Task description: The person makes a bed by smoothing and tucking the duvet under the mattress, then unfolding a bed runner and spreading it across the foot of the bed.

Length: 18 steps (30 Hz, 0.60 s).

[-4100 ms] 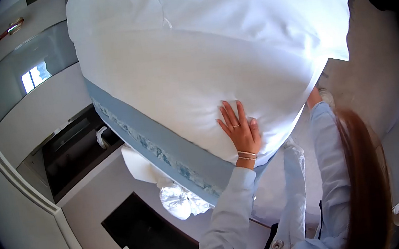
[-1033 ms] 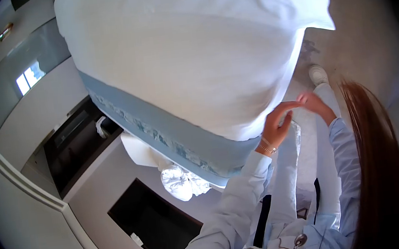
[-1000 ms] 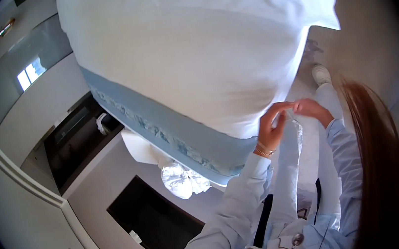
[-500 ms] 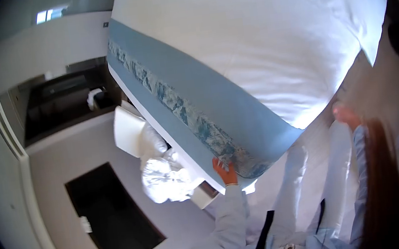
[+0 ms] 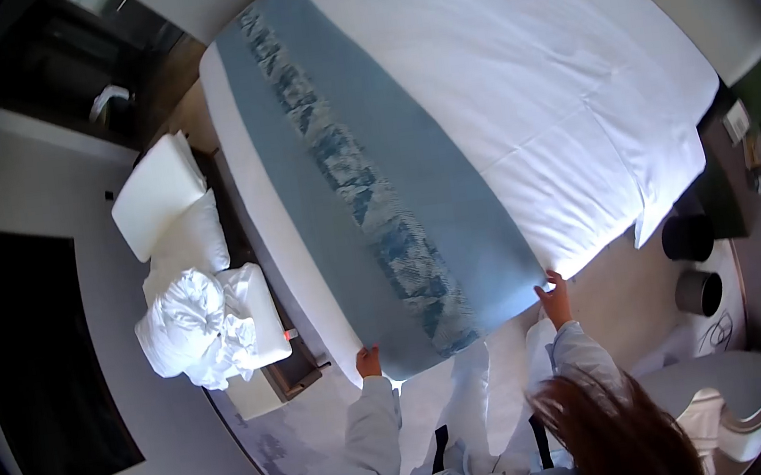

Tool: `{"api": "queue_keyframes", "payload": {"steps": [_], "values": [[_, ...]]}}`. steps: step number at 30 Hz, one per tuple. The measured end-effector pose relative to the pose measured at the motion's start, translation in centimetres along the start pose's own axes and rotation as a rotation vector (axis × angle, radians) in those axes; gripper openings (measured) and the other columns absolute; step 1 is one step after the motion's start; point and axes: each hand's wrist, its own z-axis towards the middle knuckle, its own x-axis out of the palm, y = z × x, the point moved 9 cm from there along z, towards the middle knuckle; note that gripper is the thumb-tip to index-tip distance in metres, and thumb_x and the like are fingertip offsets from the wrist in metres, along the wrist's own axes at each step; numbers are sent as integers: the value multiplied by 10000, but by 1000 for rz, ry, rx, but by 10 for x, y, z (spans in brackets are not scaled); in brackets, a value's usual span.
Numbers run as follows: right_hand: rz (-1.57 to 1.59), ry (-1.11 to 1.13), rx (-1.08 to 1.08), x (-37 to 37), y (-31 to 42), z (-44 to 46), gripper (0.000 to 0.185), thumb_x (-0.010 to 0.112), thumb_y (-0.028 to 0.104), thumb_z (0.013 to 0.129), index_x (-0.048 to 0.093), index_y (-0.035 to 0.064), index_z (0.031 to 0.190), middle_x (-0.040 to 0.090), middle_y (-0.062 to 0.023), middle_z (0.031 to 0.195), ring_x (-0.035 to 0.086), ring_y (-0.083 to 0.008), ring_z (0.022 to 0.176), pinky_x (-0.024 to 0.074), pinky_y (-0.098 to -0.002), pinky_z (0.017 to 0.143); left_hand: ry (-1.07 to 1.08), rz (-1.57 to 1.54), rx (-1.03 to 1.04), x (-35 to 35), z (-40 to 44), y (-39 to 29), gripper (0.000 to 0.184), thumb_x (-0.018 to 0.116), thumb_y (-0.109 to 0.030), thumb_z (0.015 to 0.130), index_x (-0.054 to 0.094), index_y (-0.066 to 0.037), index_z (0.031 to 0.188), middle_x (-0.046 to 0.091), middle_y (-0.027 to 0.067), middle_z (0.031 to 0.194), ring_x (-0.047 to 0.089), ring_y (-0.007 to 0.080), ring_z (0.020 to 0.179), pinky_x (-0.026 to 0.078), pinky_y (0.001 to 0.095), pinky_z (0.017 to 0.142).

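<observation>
A blue bed runner [image 5: 436, 188] with a patterned middle band lies across the foot of a bed made up with a white cover [image 5: 542, 85]. At the runner's near left corner, by the bed's edge, my left hand [image 5: 369, 362] is closed on the cloth. My right hand [image 5: 555, 301] pinches the near right corner, where blue meets white; its fingertips are partly bent over the edge. Between the two hands, the runner's near end hangs over the side of the bed. The white cover shows creases and a loose corner at the right.
Left of the bed, pillows [image 5: 195, 236] and a bunched white cloth [image 5: 187, 323] lie on a low bench. A dark screen [image 5: 49, 364] is on the left wall. Two bins [image 5: 687, 238] stand at right, near a round table [image 5: 726, 385]. Long hair covers part of the lower view.
My right hand has come from beside the bed to the runner's right corner. My left hand has shifted to its left corner. The runner lies straighter, and the view has turned.
</observation>
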Motion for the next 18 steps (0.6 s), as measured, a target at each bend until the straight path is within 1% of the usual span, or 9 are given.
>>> {"api": "queue_keyframes", "payload": {"steps": [1,2,4,5,8,9,14,17,18], "values": [[-190,-89,-162,-2,12,6,451,689,129,632,472,38,1017,510,-127,938,491,-251,859,418,-337,708,86,175,-23,4,14,15,254,648,-237,699,533,-10,706,542,12,639,487,99,625,414,250,590],[-206,-153,-160,-3,8,12,423,696,121,622,478,32,974,513,-122,868,493,-250,803,413,-345,690,79,-32,-48,5,8,33,329,637,-337,706,602,-13,743,579,29,631,475,128,567,407,275,575],[-192,-45,-40,10,-13,28,382,695,158,632,499,27,932,511,-114,809,497,-246,745,411,-354,666,86,57,-37,4,-3,14,337,640,-333,708,597,-4,767,574,32,640,467,110,571,403,275,565],[-266,-53,-2,12,-16,31,323,670,229,664,526,30,874,510,-114,764,499,-247,705,412,-355,645,74,47,-53,2,-8,12,337,640,-333,708,597,-4,767,574,32,640,467,110,571,403,275,565],[-482,30,5,16,-8,38,315,633,293,695,537,27,834,507,-131,742,497,-257,693,414,-352,633,68,-91,-87,4,-12,13,304,660,-278,699,579,10,753,525,-11,609,411,68,548,352,234,504],[-442,12,-42,12,-5,37,326,612,307,711,541,18,846,505,-142,728,495,-274,691,408,-352,624,70,-76,-85,2,-13,12,307,668,-273,694,577,15,748,515,-17,599,405,62,539,345,226,495],[-492,-17,17,-4,-14,29,322,588,294,732,543,5,866,522,-150,728,501,-299,713,397,-380,626,69,-86,-96,-7,-23,-13,305,686,-247,682,562,29,713,498,-21,562,386,53,517,336,219,473],[-496,-38,10,-6,-16,28,329,619,309,708,557,5,818,539,-162,699,517,-277,652,408,-367,592,118,-124,-89,-7,-18,-13,305,691,-239,677,561,34,714,496,-15,555,384,48,516,332,215,471],[-508,-51,57,-8,-26,27,331,619,311,705,558,4,812,554,-166,709,536,-282,669,415,-370,600,132,-34,-75,-8,-19,-17,305,689,-242,679,563,33,719,508,-8,560,401,53,515,346,216,480]]}}
